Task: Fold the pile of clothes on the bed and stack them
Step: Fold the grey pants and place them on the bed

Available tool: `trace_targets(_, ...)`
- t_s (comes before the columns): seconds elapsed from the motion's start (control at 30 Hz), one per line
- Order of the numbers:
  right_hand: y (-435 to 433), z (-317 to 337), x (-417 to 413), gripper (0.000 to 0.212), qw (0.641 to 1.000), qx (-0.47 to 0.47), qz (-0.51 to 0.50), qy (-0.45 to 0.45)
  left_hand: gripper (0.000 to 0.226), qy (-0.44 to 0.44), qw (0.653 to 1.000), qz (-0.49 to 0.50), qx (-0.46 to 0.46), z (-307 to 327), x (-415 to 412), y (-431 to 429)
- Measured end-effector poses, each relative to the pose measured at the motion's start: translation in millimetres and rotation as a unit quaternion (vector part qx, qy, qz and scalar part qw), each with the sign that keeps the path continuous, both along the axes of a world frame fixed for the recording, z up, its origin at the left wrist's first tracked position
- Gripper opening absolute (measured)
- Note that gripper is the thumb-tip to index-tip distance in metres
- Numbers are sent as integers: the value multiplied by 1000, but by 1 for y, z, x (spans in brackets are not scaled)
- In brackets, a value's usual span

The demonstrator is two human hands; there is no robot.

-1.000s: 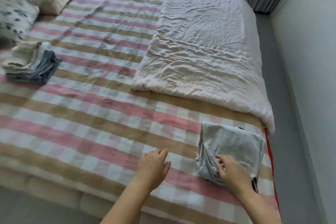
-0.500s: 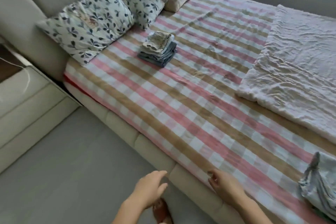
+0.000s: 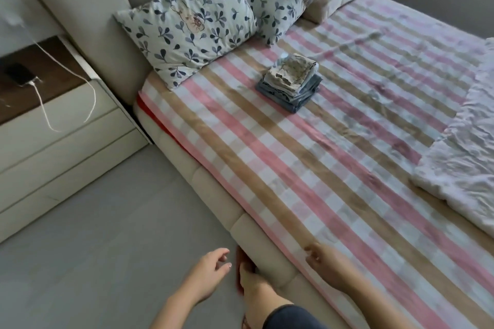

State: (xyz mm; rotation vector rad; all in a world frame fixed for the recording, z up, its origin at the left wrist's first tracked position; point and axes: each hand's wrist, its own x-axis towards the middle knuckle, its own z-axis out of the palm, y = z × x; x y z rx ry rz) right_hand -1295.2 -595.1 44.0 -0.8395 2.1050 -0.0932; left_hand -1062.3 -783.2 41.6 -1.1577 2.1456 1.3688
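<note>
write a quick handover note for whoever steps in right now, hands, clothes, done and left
Left hand: open, empty, over the grey floor.
Right hand: open, empty, at the near edge of the pink-and-tan checked bedsheet.
Stack of folded grey and patterned clothes: on the sheet near the leaf-print pillows.
Done: that stack.
Left: no unfolded clothes in view; look further along the bed.

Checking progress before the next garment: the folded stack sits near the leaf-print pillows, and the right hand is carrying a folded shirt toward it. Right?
Not quite. The head view shows the right hand empty, open over the bed's edge. The left hand is empty too. The folded stack does sit near the leaf-print pillows.
</note>
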Motion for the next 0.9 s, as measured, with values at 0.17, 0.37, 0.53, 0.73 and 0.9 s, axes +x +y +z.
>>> trace_targets(0.17,-51,-3,-21,33,996,-10,-93,-4,33,28,999,8,22,-2,-43,-70)
trace_targets(0.37,-133,15,-54,32,987,-40,-155,10,33,92,995,-39,-2,18,-119,-170)
trace_targets(0.53,-206,30,-74,33,975,-76,-205,27,37,117,985,-124,-33,38,-183,-259)
trace_targets(0.73,-312,27,-84,32,955,-97,-274,51,39,122,959,-248,-67,53,-240,-373)
trace_targets(0.9,-396,25,-86,32,939,-94,-328,39,40,126,927,-342,-81,55,-279,-452)
